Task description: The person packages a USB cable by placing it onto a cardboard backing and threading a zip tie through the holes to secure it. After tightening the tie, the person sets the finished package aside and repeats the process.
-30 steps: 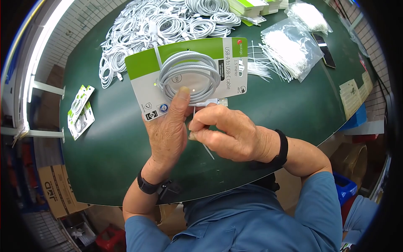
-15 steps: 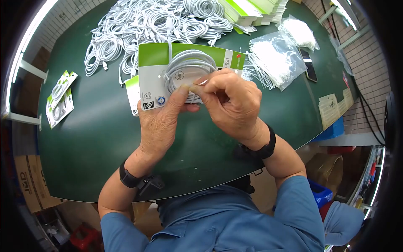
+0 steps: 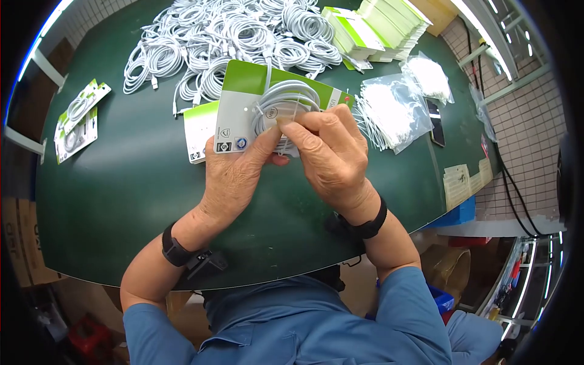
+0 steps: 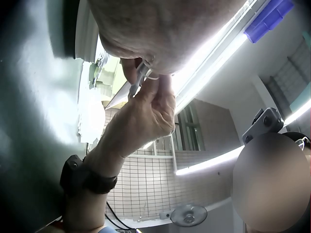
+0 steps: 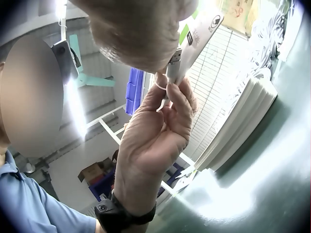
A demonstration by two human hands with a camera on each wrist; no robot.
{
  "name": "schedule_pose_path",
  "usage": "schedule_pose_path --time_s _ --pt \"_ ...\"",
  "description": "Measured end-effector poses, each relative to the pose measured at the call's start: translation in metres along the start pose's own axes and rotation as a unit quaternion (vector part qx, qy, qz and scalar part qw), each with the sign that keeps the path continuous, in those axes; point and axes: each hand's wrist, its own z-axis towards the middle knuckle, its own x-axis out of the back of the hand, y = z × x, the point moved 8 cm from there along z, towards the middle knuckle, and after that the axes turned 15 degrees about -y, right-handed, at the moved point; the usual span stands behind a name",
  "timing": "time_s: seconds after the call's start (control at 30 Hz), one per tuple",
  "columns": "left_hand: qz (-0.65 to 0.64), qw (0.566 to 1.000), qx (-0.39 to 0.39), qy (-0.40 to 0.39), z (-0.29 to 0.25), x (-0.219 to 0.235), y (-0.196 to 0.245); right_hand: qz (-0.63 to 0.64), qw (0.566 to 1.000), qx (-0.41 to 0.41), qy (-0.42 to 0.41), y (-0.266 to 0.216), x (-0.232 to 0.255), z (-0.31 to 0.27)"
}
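Note:
My left hand [image 3: 231,179] grips a green and white retail card [image 3: 234,121] from below, its thumb on the front. A coiled white braided USB cable [image 3: 295,91] lies against the card. A thin white cable tie [image 3: 295,109] runs across the coil. My right hand [image 3: 334,152] pinches at the tie with thumb and forefinger, right beside the left thumb tip. In the right wrist view, the metal USB plug [image 5: 177,56] sticks out near the tie's loop [image 5: 159,86]. The pinched end is hidden by my fingers.
Behind the hands spreads a heap of coiled cables [image 3: 243,36]. Stacked cards [image 3: 389,30], bags of cable ties [image 3: 395,109] and a phone [image 3: 436,125] lie to the right. Carded cables [image 3: 79,118] lie at left; another card [image 3: 198,131] lies behind the left hand.
My right hand has moved up from below the card to the coil's front, next to the left thumb. The tie now crosses the coil. The head view has shifted, revealing another card.

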Motion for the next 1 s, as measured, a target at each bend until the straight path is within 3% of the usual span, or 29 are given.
schedule_pose_path --time_s 0.53,1.0 --pt "0.024 0.999 0.005 -0.022 -0.003 -0.001 0.002 0.023 0.998 0.016 -0.061 -0.014 0.012 0.003" --pt "-0.014 1.0 -0.014 0.002 -0.002 -0.004 0.015 0.077 0.997 0.023 -0.012 -0.016 0.024 -0.006"
